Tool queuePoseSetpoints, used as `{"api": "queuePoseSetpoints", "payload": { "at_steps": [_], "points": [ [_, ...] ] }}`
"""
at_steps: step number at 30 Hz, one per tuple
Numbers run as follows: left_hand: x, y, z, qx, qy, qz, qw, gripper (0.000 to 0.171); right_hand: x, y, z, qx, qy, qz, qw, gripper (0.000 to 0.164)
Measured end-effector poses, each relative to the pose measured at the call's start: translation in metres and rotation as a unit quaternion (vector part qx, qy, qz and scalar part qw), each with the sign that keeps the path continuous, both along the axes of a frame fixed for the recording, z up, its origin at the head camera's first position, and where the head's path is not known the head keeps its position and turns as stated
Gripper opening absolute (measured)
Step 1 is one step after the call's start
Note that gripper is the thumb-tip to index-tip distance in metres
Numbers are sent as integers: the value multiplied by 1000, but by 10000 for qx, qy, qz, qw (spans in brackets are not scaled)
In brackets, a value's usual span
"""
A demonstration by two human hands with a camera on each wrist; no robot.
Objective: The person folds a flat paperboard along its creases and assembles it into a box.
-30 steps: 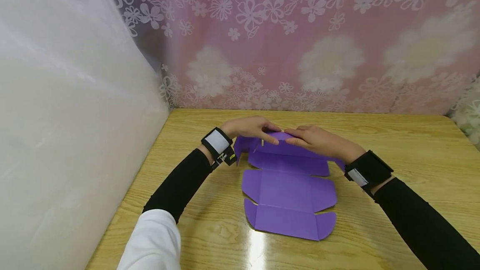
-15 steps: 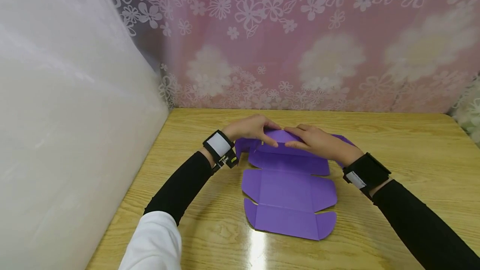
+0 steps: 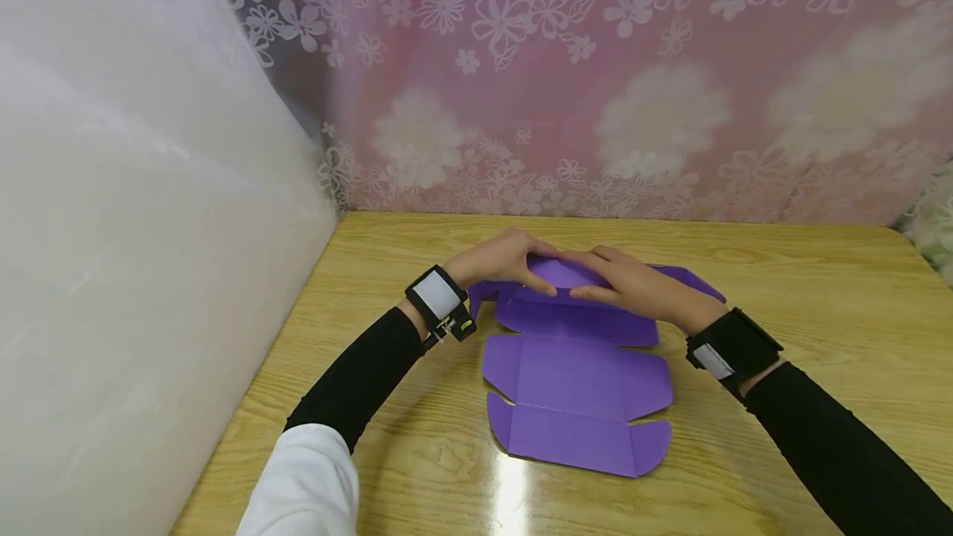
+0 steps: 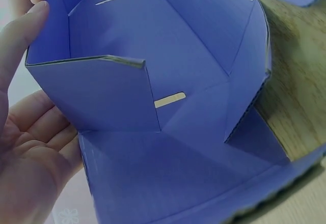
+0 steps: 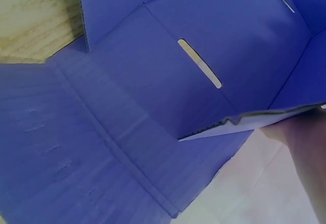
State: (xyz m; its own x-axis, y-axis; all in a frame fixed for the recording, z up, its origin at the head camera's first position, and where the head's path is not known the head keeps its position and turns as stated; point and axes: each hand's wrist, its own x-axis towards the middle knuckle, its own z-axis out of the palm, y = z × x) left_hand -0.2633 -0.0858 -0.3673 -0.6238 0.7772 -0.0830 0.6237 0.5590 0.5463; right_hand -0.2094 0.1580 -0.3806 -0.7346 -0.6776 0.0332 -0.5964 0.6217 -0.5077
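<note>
A floral curtain point(image 3: 514, 98) and wood-grain table point(image 3: 819, 288) suggest a home.

We see a glossy, wood-grained desk point(image 3: 819, 304) carrying partly folded purple cardboard point(image 3: 569, 375), whose flat panels lie nearer us than the right hand point(image 3: 633, 284).

The head view is evenly lit; white glare streaks the yellow wood-grain tabletop point(image 3: 417, 478) just in front of the partly folded purple cardboard box point(image 3: 569, 375), faint shadow to its left. Both wrist views look hazy and bluish, washed out beside the box.
</note>
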Motion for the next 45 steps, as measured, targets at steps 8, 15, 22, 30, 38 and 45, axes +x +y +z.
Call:
{"api": "queuePoseSetpoints", "payload": {
  "at_steps": [8,15,22,30,38,45],
  "points": [
    [2,-2,0,2,58,-49,10000,63,-8,-8,0,36,92,681,9976,55],
    [3,-4,-1,176,-119,-183,9996,65,-13,-21,6,354,-497,731,9955,61],
    [3,-3,-1,203,-226,-50,9995,63,-17,-25,14,553,-651,798,9931,66],
    [3,-3,2,-6,-74,-90,9999,60,-20,-27,17,623,-249,1000,9927,68],
    [-2,-26,3,-554,-36,30,9985,65,-18,-30,17,569,-135,933,9939,70],
    [-3,-42,-2,-531,45,173,9984,72,-17,-29,18,639,-97,849,9943,71]
  ]
}}
